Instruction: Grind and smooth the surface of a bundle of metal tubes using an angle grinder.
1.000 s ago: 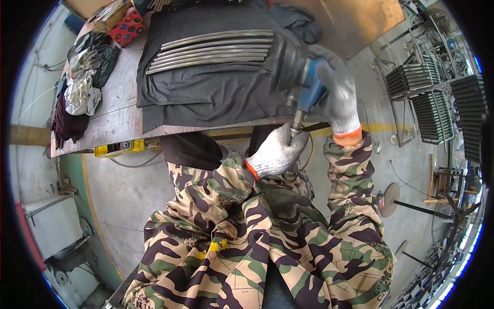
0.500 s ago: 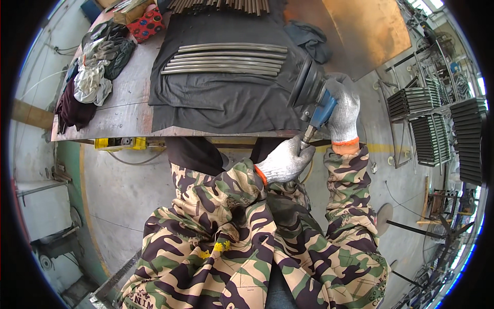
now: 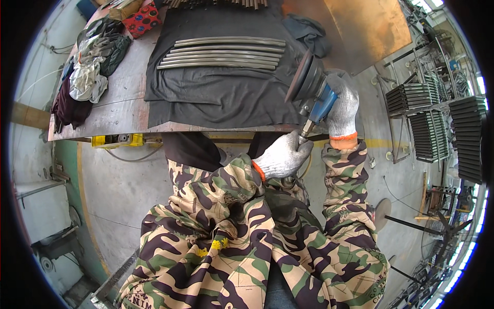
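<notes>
A blue handheld disc sander (image 3: 324, 103) is held up at the table's front edge, its round dark pad (image 3: 303, 78) tilted toward the left. My right hand (image 3: 342, 105), in a white and grey work glove, wraps round the sander's body. Lower down, my left hand (image 3: 284, 155), gloved the same way, is closed round the metal hose fitting at the sander's rear end. Several slim metal tubes (image 3: 222, 53) lie side by side on the black cloth (image 3: 206, 98), beyond the hands and to their left, touched by neither.
More tubes (image 3: 221, 4) are stacked at the far edge. Crumpled rags (image 3: 88, 80) and a red patterned box (image 3: 142, 20) sit at the left. A dark cloth (image 3: 307, 35) lies near an upright orange-brown board (image 3: 368, 28). Racks of dark bars (image 3: 417, 98) stand at the right.
The sander's pad has turned slightly, showing more of its reddish-brown face. Both hands keep their hold, the left shifting a little lower. The whole view has shifted slightly.
</notes>
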The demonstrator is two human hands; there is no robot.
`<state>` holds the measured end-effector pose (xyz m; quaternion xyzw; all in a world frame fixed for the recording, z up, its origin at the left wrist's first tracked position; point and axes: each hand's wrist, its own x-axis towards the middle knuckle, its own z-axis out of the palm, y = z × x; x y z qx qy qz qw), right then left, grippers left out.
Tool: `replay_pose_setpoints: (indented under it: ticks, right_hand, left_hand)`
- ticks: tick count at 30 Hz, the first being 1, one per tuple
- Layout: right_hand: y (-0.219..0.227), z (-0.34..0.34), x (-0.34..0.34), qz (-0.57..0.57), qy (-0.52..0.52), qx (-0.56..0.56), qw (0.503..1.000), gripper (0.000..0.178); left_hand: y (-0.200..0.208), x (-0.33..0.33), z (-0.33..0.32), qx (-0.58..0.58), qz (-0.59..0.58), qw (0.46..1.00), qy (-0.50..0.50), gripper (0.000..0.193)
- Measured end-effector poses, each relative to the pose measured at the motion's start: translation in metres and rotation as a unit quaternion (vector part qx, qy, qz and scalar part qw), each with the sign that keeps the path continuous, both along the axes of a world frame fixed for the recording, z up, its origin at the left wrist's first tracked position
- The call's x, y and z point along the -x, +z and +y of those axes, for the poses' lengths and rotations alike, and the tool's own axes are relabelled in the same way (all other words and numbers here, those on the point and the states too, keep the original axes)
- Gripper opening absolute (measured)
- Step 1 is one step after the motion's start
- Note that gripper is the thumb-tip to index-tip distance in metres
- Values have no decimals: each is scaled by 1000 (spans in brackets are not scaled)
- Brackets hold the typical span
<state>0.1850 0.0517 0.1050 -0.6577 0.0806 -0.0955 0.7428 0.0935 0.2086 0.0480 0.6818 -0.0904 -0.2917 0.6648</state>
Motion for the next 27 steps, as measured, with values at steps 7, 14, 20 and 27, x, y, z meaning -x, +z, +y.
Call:
replay_pose_setpoints:
  ticks: [7,14,20,27]
  right_hand:
    - [-13,-11,-3,-14,23,-48,998,26]
    - [-13,-8,6,-31,52,-158,986,46]
    - [-18,-11,10,-34,106,-108,988,60]
    - [-5,7,10,-17,52,-55,997,49]
  left_hand:
    - [-2,-1,0,-37,-28,999,-7,35]
    - [-1,5,-3,-67,-73,994,51,45]
    - [-7,4,-6,-74,-62,995,41,48]
    - [-3,4,-2,-88,-57,994,25,51]
